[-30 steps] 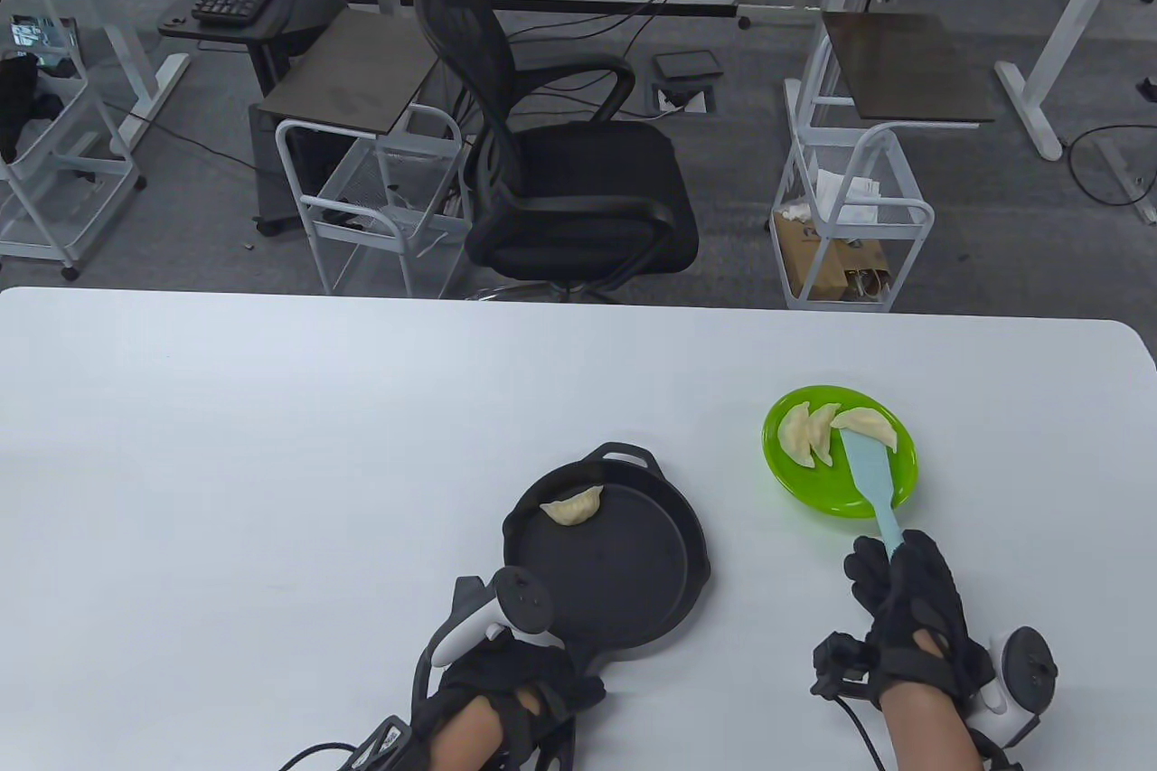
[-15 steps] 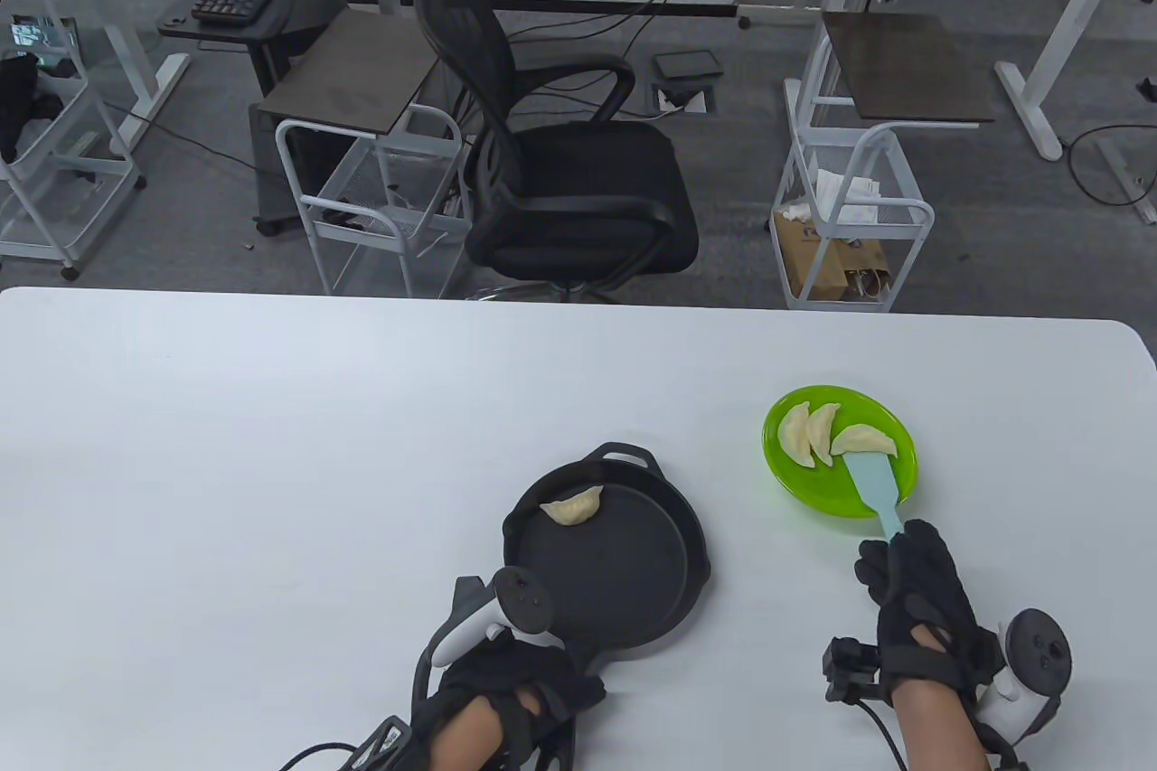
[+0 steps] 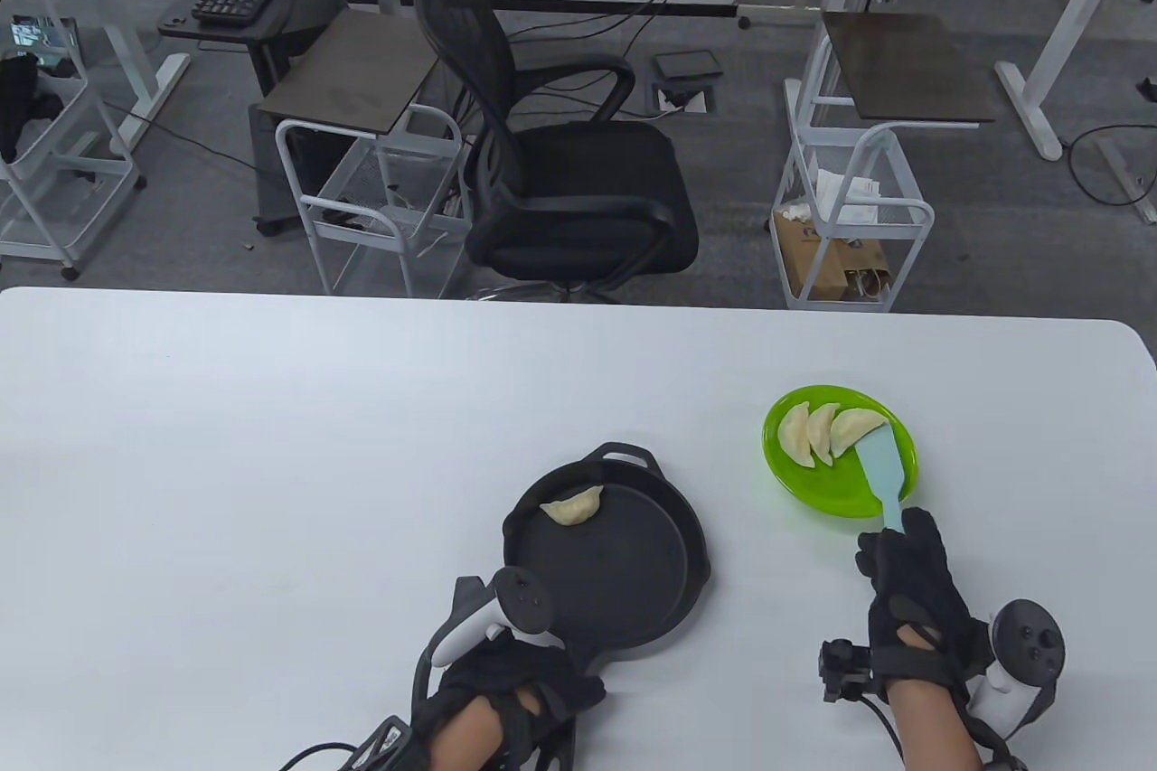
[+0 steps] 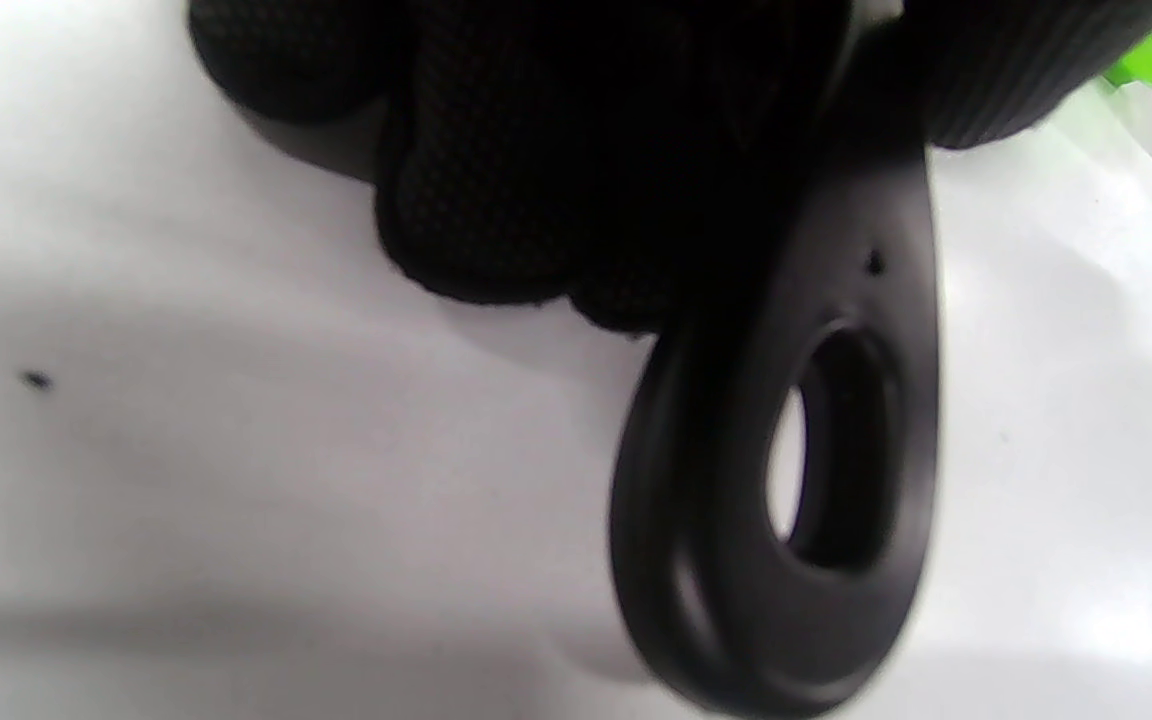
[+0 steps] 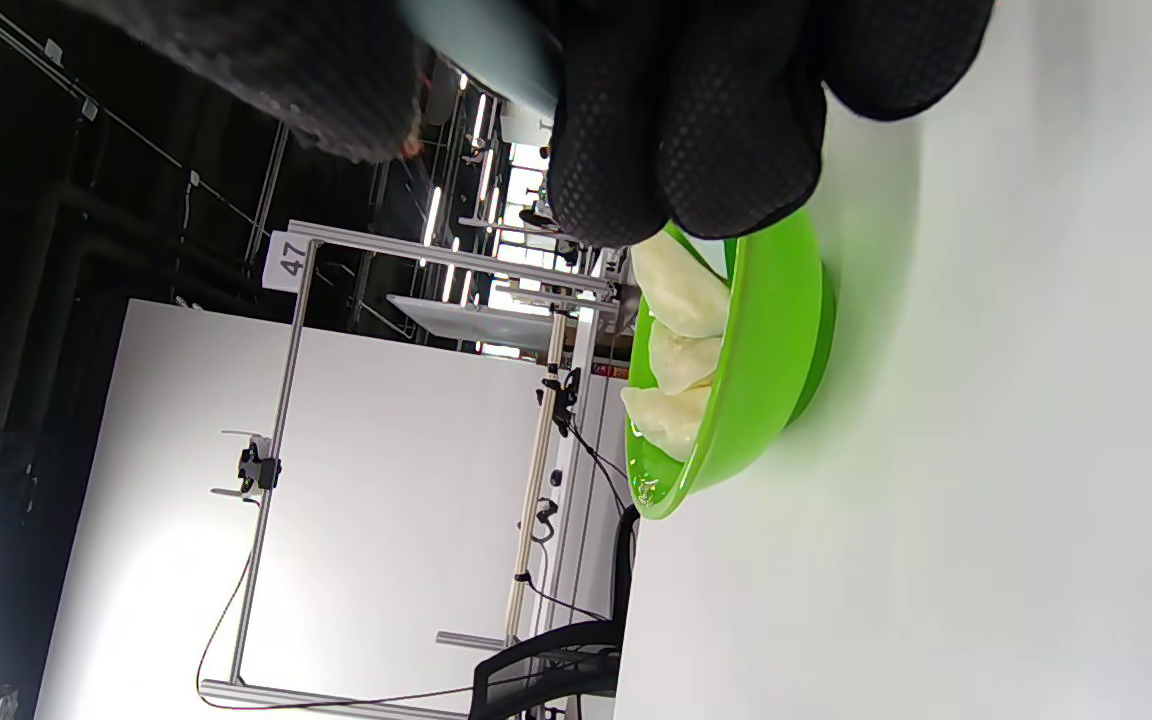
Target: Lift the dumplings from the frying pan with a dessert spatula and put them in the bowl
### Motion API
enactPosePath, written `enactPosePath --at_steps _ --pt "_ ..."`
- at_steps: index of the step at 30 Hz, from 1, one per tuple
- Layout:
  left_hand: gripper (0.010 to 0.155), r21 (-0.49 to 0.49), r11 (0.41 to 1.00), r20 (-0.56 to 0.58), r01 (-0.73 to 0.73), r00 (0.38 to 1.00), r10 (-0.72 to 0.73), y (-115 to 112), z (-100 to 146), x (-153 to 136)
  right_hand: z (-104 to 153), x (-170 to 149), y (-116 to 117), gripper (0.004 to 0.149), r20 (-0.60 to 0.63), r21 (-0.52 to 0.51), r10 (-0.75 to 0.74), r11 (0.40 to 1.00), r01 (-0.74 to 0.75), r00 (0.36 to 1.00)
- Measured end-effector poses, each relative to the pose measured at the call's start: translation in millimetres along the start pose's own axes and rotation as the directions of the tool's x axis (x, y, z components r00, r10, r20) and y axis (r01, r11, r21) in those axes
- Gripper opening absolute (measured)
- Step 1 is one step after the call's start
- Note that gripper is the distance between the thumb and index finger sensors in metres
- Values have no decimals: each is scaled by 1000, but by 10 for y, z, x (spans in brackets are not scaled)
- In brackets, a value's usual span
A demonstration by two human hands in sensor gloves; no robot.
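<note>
A black frying pan (image 3: 633, 572) sits near the table's front with one pale dumpling (image 3: 572, 506) at its far left rim. My left hand (image 3: 506, 685) grips the pan's handle (image 4: 786, 470), fingers curled round it. To the right a green bowl (image 3: 890, 495) holds three dumplings (image 3: 827, 435) side by side. My right hand (image 3: 908, 590) grips the handle of a light blue spatula (image 3: 881, 473), whose blade lies over the bowl's right side, just right of the dumplings. In the right wrist view the bowl (image 5: 766, 330) and its dumplings (image 5: 676, 350) show on their side.
White table surface (image 3: 271, 464) stretches wide to the left and behind the pan. Beyond the far edge stand a black office chair (image 3: 560, 165) and two white wire carts (image 3: 850, 211).
The spatula slid out from under the third dumpling and drew back to the right; that dumpling now lies in the bowl beside the other two. The left hand and pan stayed still.
</note>
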State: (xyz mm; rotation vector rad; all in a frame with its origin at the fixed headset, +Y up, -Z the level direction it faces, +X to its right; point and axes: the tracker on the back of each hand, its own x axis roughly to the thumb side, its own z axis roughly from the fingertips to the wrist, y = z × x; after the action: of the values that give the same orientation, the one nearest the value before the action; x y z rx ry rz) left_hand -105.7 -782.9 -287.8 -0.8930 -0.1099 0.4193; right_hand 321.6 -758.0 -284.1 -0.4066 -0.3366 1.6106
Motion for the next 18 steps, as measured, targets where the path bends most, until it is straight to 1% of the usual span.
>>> enactPosePath --at_steps 6,13,18 --pt "63 0 1000 0 0 1000 0 0 0 0 18 53 -14 61 45 -28 38 999 -37 998" --pt "62 1 1000 -1 0 1000 0 0 0 -1 55 105 -3 61 96 -41 19 999 -15 995" --pt "62 1 1000 -1 0 1000 0 0 0 -3 78 138 23 61 135 -23 10 1000 -7 991"
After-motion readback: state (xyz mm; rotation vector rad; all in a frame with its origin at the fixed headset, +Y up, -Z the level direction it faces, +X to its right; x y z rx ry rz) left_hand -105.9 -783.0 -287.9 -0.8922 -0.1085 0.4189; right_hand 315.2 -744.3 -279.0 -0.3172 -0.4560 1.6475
